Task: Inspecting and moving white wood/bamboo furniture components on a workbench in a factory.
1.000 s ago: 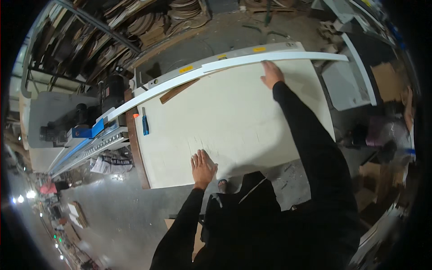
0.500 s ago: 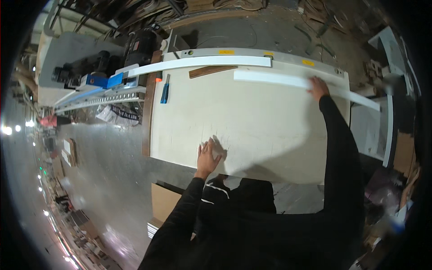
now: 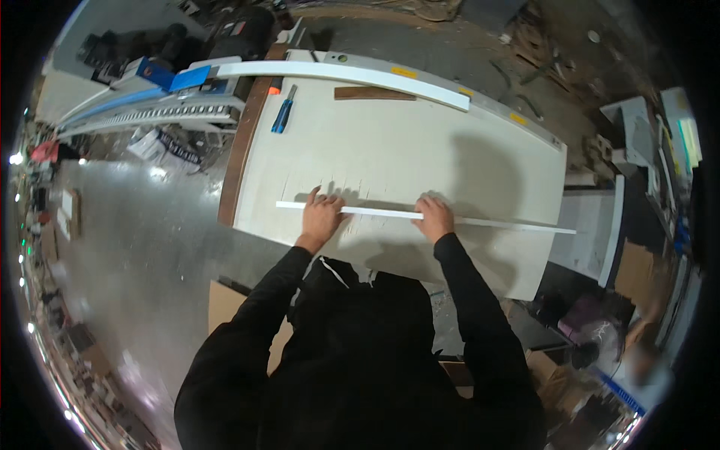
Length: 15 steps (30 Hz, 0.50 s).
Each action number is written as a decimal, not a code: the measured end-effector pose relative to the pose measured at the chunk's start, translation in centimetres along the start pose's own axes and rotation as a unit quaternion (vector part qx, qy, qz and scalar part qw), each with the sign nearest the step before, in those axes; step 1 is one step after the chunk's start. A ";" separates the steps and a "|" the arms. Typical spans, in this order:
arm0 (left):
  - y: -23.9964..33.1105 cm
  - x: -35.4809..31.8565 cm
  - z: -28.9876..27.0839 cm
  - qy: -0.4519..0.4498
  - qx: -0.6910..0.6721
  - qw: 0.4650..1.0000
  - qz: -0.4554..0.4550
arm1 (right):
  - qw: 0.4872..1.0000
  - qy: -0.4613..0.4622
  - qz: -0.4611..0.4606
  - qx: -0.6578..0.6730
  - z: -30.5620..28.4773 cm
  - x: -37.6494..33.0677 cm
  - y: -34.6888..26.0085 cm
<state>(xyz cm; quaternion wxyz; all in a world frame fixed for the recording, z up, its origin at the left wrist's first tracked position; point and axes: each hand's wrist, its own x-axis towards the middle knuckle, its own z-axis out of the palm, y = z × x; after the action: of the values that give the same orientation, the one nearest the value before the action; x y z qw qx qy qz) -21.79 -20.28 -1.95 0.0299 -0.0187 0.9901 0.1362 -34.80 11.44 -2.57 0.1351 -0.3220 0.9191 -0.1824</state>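
A long thin white strip [image 3: 510, 224] runs across the near half of the white tabletop [image 3: 375, 154], its right end jutting past the table's edge. My left hand [image 3: 322, 217] grips it near its left end, fingers curled over the far side. Around its middle, my right hand [image 3: 435, 217] holds the same strip with bent fingers. The strip appears narrow side up; whether it touches the tabletop is hard to tell. Farther back lie a second white strip [image 3: 352, 73], a short brown wood piece [image 3: 373, 93] and a screwdriver with a blue handle [image 3: 282, 118].
A grey spirit level [image 3: 442, 84] with yellow labels lies along the table's far edge. Brown wood [image 3: 244, 157] edges the left side. Beyond it stands a machine with a blue part [image 3: 191, 78]. A cardboard box [image 3: 225, 309] sits on the floor at the near left.
The white strip came from the far right of the table toward me and now shows its narrow side. Both hands hold it; my left hand was lying on the tabletop before.
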 end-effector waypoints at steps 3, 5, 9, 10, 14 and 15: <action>-5.3 -2.3 0.5 -0.007 0.015 0.999 0.042 | 0.998 -0.053 0.037 -0.014 2.6 -1.4 -1.0; -8.3 -3.4 0.6 -0.028 -0.002 0.999 0.042 | 0.995 -0.057 0.067 -0.039 3.5 -3.8 1.1; -11.7 -4.3 -0.2 -0.014 -0.060 0.995 0.079 | 0.992 -0.063 0.097 -0.045 3.2 -8.5 2.4; -11.9 -4.2 -0.3 -0.035 -0.078 0.993 0.081 | 0.991 -0.058 0.115 -0.046 3.5 -8.9 2.0; -14.0 -4.4 0.0 -0.046 -0.105 0.986 0.122 | 0.980 -0.010 0.198 -0.010 4.2 -9.0 -0.4; -14.5 -4.0 0.0 -0.027 -0.113 0.979 0.166 | 0.977 0.027 0.206 -0.038 4.6 -9.1 -0.8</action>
<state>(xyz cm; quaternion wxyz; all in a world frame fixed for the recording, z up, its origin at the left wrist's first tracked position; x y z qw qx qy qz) -17.16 -34.08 -5.58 0.0312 0.1464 0.9564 0.2507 -25.85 15.57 -5.16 0.1329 -0.1256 0.9753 -0.1237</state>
